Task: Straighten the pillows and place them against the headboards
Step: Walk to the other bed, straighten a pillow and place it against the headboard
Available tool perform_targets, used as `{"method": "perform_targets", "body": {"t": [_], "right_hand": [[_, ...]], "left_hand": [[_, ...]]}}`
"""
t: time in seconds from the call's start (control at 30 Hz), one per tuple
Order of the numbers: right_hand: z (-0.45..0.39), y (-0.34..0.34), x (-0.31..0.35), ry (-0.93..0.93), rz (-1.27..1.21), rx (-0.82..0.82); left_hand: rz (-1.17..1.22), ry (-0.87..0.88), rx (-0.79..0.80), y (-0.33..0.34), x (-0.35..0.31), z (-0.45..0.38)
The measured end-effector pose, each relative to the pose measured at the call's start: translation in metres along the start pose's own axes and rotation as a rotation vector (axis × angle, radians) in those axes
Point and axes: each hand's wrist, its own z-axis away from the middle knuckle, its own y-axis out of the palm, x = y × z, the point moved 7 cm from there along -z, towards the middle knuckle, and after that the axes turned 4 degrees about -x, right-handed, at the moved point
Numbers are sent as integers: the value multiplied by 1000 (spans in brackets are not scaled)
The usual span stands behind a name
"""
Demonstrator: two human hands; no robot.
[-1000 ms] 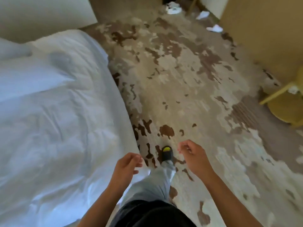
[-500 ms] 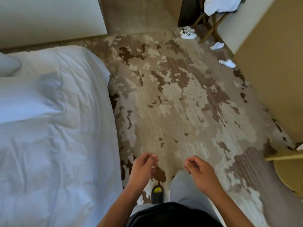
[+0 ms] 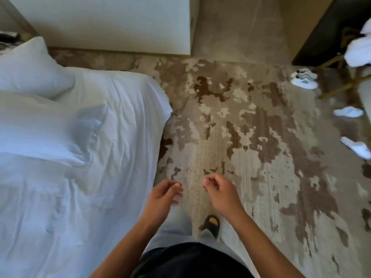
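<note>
Task barely begun, judging by the lay of things: two white pillows lying loose on the bed [image 3: 104, 197], neither squared up nor set against a headboard, and no headboard identifiable in view. Nearer pillow [image 3: 46, 127] flat on the rumpled duvet, long axis running roughly across the bed, one corner pointing toward the carpet [image 3: 251, 157] side. Farther pillow [image 3: 30, 69] tilted, propped at an angle, a peaked corner pointing up toward the white wall panel [image 3: 100, 23]. Both well apart from the hands. Left hand [image 3: 162, 195] hovering just beside the bed's edge, fingers loosely curled, holding nothing. Right hand [image 3: 219, 192] level with it over the carpet, fingers likewise loosely curled and empty. Left to do: reaching, straightening and placing both pillows.
</note>
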Motion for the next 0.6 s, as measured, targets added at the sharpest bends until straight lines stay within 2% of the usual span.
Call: {"method": "perform_targets", "body": {"t": [0.13,0.27,0.47,0.6], "right_hand": [[-129,-8,83,-120,76,121],[-248,-16,123,-157,99,170],[-399,-46,163,-12,116,107],[-499,-69,213,4,169,64]], "left_hand": [[109,-52,-157,-11,-38,-76],[199,-88,-226,-5,-76,-179],[268,-110,-169,18,-181,-353],[257,-75,-80,34,-269,-465]]}}
